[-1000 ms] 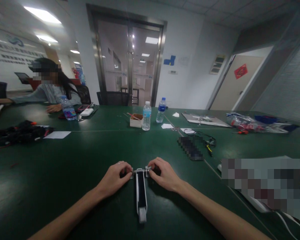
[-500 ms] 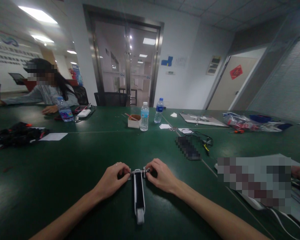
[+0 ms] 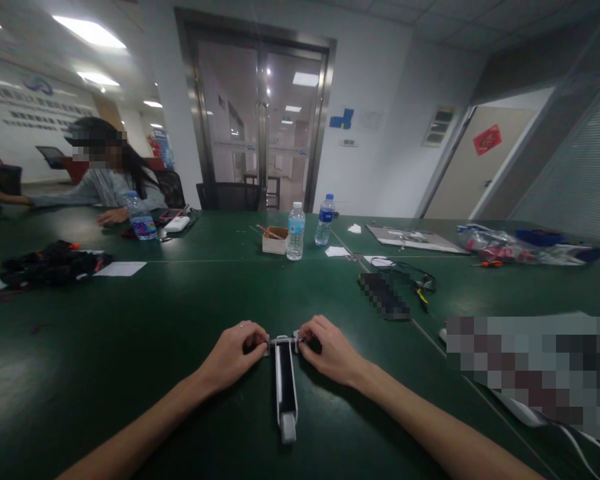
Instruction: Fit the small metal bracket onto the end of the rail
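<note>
A long narrow grey and black device (image 3: 285,387) lies on the green table (image 3: 130,347), pointing toward me. A thin metal cross pin (image 3: 283,340) sits at its far end. My left hand (image 3: 236,353) has its fingers closed, pinching the pin's left end. My right hand (image 3: 327,350) is closed the same way on the pin's right end. Both wrists rest on the table, one on each side of the device.
Two water bottles (image 3: 295,231) and a small box (image 3: 273,240) stand mid-table. A blurred dark object (image 3: 384,297) and cables (image 3: 420,283) lie to the right. A black heap (image 3: 50,263) and paper (image 3: 120,269) lie left. A seated person (image 3: 105,177) is at the far left.
Both hands stay pinched on the pin at the device's far end. Only the camera view has shifted slightly.
</note>
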Tool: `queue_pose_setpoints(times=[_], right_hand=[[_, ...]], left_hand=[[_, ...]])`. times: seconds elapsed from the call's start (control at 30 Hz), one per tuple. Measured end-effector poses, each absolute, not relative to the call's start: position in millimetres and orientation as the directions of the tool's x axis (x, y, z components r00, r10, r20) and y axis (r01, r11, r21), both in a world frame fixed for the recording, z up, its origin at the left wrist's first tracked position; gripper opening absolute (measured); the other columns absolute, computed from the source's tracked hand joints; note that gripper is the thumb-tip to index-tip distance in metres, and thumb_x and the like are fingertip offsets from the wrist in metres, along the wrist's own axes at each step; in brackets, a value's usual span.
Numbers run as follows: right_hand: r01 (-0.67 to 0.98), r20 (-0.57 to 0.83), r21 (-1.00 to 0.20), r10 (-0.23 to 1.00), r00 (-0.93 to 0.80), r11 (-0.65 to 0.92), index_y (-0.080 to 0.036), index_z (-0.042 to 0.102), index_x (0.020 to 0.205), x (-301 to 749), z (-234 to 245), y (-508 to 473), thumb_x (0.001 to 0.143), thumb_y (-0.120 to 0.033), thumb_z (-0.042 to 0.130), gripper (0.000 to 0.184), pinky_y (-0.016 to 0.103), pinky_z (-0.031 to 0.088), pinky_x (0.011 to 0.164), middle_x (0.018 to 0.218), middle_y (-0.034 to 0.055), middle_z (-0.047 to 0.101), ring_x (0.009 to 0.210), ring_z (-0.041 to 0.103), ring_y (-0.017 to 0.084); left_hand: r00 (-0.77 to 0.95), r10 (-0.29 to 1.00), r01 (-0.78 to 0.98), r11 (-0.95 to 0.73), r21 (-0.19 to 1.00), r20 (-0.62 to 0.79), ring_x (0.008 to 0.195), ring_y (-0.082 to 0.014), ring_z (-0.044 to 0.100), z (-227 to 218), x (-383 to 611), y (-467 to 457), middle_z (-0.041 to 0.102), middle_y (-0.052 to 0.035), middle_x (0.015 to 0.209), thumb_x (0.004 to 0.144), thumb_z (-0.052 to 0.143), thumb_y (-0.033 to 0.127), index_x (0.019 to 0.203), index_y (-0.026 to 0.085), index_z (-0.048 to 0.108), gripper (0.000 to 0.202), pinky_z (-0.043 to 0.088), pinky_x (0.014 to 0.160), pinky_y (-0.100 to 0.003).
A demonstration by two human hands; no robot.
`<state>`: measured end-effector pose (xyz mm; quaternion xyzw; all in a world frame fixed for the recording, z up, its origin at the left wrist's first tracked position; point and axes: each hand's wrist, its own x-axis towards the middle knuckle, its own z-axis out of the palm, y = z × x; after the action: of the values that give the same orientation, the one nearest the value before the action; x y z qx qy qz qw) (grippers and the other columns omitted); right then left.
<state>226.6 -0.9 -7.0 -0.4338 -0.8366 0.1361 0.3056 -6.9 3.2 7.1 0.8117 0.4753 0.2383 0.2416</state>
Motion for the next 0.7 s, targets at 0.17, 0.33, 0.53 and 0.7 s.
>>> queue_pose_setpoints(times=[0.17, 0.33, 0.53, 0.7], right_hand=[[0.66, 0.368, -0.484, 0.818, -0.442, 0.575, -0.018, 0.058, 0.083, 226.0, -7.2, -0.4, 0.086, -0.022, 0.052, 0.008, 0.03, 0.042, 0.07, 0.082, 0.0036, 0.058, 0.077, 0.051, 0.015], [0.656, 0.38, -0.483, 0.813, -0.441, 0.581, -0.017, 0.057, 0.087, 225.7, -7.4, -0.8, 0.082, -0.017, 0.055, 0.006, 0.029, 0.042, 0.069, 0.082, 0.0037, 0.057, 0.077, 0.05, 0.015], [0.666, 0.367, -0.479, 0.82, -0.44, 0.572, -0.017, 0.058, 0.088, 225.6, -5.4, -2.5, 0.086, -0.021, 0.052, 0.007, 0.03, 0.042, 0.071, 0.083, 0.0043, 0.058, 0.079, 0.051, 0.016], [0.657, 0.361, -0.48, 0.814, -0.456, 0.581, -0.018, 0.058, 0.088, 225.9, -4.6, -2.7, 0.086, -0.019, 0.052, 0.007, 0.031, 0.042, 0.072, 0.085, 0.0047, 0.058, 0.08, 0.051, 0.016]], left_hand=[[0.438, 0.888, 0.659, -0.424, 0.621, 0.142, 0.071, -0.0175, 0.053, 7.8, -7.2, 2.7, 0.058, -0.0015, 0.082, 0.084, 0.052, 0.028, 0.089, 0.018, 0.063, 0.016, 0.042, 0.063, -0.028], [0.434, 0.891, 0.663, -0.417, 0.622, 0.134, 0.073, -0.0175, 0.053, 7.3, -7.4, 3.0, 0.058, -0.0013, 0.082, 0.085, 0.052, 0.029, 0.09, 0.018, 0.063, 0.016, 0.043, 0.064, -0.028], [0.443, 0.886, 0.654, -0.425, 0.627, 0.139, 0.073, -0.0171, 0.053, 5.1, -9.0, 3.2, 0.059, -0.0009, 0.084, 0.086, 0.052, 0.029, 0.09, 0.019, 0.062, 0.015, 0.043, 0.064, -0.028], [0.44, 0.887, 0.651, -0.422, 0.631, 0.139, 0.072, -0.0174, 0.053, 6.2, -8.7, 2.8, 0.059, -0.0011, 0.083, 0.086, 0.052, 0.029, 0.09, 0.019, 0.063, 0.015, 0.043, 0.063, -0.028]])
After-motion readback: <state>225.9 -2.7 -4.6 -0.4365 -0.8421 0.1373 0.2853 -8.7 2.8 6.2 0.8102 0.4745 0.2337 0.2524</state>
